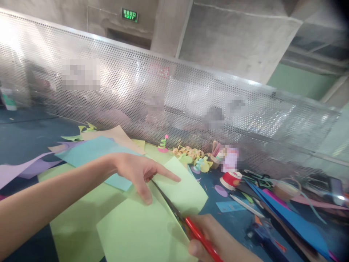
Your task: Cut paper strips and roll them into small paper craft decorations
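A light green paper sheet (141, 229) lies in front of me, with a cut running through it. My left hand (143, 173) rests on the paper near the far end of the cut, thumb and index finger spread on either side of it. Red-handled scissors (203, 238) are in my right hand (211, 236), their dark blades lying along the cut and pointing toward my left hand. The part of the sheet right of the blades (184, 187) is slightly raised. More green paper (75, 214) lies underneath.
Blue paper (95, 149) and purple paper (35, 165) lie at the left. Small paper crafts (191, 153) stand behind, near a perforated metal screen (180, 98). A red-and-white tape roll (231, 179), a pen (247, 205) and a dark blue tool (265, 242) are at the right.
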Demonstrator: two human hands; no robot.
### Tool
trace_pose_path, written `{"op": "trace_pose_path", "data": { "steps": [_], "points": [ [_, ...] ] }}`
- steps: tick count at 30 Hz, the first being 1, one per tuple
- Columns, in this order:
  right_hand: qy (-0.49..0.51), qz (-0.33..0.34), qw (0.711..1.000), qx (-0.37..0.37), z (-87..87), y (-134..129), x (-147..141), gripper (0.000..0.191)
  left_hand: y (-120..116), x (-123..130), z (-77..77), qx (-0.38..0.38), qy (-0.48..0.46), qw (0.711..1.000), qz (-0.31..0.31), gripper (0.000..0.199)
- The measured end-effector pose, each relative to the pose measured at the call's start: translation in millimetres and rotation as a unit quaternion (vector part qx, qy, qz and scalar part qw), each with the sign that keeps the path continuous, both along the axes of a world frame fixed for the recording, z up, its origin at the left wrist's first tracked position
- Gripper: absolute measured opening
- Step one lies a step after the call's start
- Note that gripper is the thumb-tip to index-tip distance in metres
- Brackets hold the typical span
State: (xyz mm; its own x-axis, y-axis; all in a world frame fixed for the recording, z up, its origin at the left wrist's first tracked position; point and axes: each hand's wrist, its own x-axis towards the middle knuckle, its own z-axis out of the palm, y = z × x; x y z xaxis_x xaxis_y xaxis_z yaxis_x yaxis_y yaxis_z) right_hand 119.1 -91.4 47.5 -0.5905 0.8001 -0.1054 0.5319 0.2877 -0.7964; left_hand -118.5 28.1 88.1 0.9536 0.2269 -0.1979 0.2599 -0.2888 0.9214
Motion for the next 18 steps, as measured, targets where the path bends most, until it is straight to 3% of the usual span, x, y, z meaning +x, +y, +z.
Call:
{"op": "trace_pose_path", "data": {
  "steps": [5, 14, 18],
  "points": [
    [0.012, -0.011, 1.000, -0.001, -3.6, 2, 1, 0.056, 5, -1, -1.5, 0.046, -0.030, 0.999, -0.002, 0.088],
    [-0.012, -0.007, 1.000, 0.010, -9.2, 4, 2, 0.058, 7, 0, -8.2, 0.027, -0.008, 1.000, 0.000, 0.093],
    [-0.044, -0.008, 0.996, 0.076, -5.1, 1, 10, 0.059, 18, -9, -7.6, 0.086, 0.015, 0.996, 0.021, 0.092]
  ]
}}
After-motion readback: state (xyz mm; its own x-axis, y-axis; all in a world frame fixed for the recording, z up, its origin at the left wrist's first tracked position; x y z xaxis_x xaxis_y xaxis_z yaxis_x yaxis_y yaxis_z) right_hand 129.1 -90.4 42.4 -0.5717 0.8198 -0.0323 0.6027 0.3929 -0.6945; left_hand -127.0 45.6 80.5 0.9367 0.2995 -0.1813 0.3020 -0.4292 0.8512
